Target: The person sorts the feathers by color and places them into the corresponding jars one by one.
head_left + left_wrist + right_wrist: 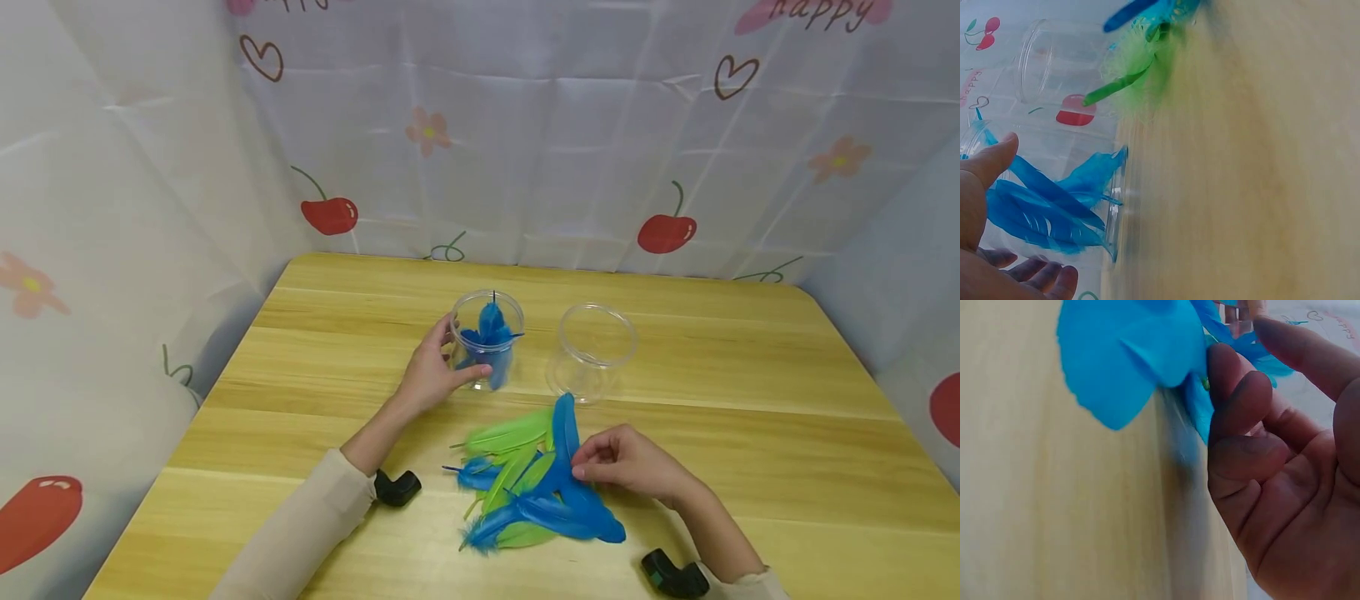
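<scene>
I see the right hand (630,462) pinching a blue feather (566,433) at the pile's right edge, its long axis running near-to-far, tip toward the empty jar (596,350). Left hand (435,371) wraps the feather-filled jar (487,337), far-left of the pile; green feathers (510,437) lie btwn, nothing blocks the way.

surface (315,367): pale wooden planks, rounded far corners.
jar with blue feathers (487,337): clear, upright, held by the left hand (431,371).
empty jar (596,350): clear, upright, just beyond the right hand (626,458), apart from the other jar.
feather pile (532,487): blue and green feathers lying flat between the hands, nearer the right hand, whose fingertips touch a blue feather (566,433).
</scene>
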### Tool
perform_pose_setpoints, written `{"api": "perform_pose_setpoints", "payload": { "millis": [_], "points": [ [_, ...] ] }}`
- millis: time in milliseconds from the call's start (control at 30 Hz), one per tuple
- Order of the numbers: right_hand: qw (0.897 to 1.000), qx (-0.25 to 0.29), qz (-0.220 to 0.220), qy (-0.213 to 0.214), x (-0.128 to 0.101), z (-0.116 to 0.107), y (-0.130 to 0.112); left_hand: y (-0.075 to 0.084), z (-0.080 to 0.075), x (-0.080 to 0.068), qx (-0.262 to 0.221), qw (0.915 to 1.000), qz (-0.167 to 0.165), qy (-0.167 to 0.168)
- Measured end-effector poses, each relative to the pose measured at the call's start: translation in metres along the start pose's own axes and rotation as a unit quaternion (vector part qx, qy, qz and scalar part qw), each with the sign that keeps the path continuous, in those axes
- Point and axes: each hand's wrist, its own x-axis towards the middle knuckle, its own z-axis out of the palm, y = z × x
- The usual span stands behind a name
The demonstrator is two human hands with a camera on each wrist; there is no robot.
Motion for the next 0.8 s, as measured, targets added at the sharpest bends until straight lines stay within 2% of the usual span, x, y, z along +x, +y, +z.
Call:
{"api": "perform_pose_setpoints", "payload": {
  "millis": [400,800],
  "points": [
    [0.999,-0.044,-0.003,-0.019,0.007,0.006,-0.007,0.0,0.0,0.0,0.0,1.0,-0.002,-0.002],
    [0.997,-0.069,-0.029,-0.025,0.015,0.012,-0.017,0.0,0.0,0.001,-0.003,1.0,-0.005,-0.002]
  ]
}}
